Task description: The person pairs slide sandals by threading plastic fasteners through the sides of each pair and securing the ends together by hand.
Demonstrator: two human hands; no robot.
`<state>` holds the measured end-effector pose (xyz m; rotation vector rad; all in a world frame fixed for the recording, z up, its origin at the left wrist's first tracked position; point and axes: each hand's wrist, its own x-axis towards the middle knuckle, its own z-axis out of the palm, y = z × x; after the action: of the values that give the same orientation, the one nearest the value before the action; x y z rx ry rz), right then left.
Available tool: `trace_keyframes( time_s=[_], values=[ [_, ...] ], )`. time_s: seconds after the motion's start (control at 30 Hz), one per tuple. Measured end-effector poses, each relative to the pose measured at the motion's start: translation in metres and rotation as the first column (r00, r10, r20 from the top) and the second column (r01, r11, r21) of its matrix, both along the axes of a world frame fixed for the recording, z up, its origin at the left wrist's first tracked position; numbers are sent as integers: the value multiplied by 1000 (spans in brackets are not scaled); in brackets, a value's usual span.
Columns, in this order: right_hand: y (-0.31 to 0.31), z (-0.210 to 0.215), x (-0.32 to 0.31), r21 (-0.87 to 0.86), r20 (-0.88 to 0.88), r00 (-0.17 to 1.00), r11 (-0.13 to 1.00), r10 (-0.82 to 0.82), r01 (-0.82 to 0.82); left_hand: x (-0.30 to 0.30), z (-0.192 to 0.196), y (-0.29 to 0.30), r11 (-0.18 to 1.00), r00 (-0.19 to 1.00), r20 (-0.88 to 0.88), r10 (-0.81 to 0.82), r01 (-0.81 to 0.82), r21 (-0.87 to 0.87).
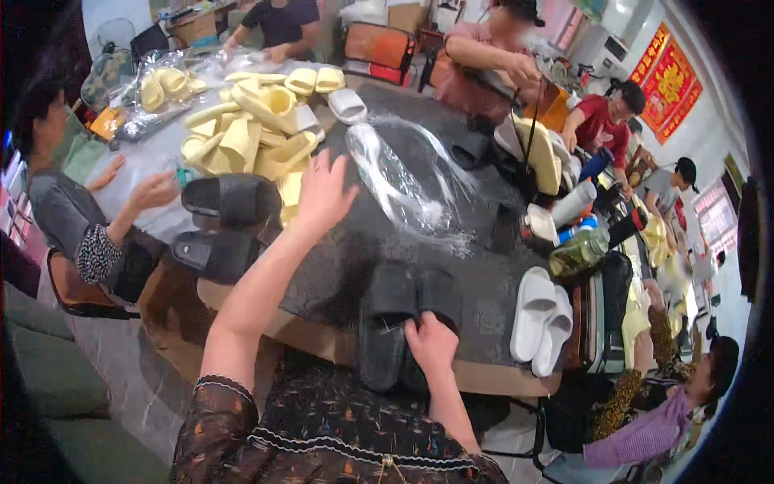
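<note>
My left hand is stretched over the dark table, fingers apart and holding nothing that shows. It is nearest to the front of a heap of pale yellow slippers. A pair of black slippers lies at the table's near edge, in front of my body. My right hand rests over the right slipper of that pair with its fingers closed. A thin pale strand shows beside its fingertips; what they grip is too small to make out.
More black slippers lie left of my left arm. Clear plastic bags spread across the table's middle. White slippers lie right, below a jar and bottles. Co-workers sit around, one reaching in from the left.
</note>
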<state>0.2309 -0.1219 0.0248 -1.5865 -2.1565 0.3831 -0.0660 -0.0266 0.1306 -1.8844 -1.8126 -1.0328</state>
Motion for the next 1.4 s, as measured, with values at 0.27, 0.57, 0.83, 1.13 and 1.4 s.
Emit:
trace_keyframes(
  time_s=[0.27, 0.57, 0.83, 1.13, 1.4],
  values=[
    [6, 24, 92, 89, 2, 960, 956, -281, 280, -56, -69, 41, 616, 906, -223, 361, -411, -672],
    [37, 68, 199, 318, 95, 736, 721, -670, 615, -29, -47, -68, 977, 1000, -3, -29, 27, -211],
    [108, 80, 261, 380, 194, 597, 621, -778, 686, -151, -64, -143, 798, 772, 258, 580, -475, -372],
    [91, 43, 251, 171, 54, 715, 711, -698, 682, -197, -122, -144, 941, 722, 629, 289, -94, -324],
    [30, 70, 148, 198, -486, 813, 865, -321, 460, -85, -49, -175, 946, -213, 973, 87, 324, -14]
  ],
)
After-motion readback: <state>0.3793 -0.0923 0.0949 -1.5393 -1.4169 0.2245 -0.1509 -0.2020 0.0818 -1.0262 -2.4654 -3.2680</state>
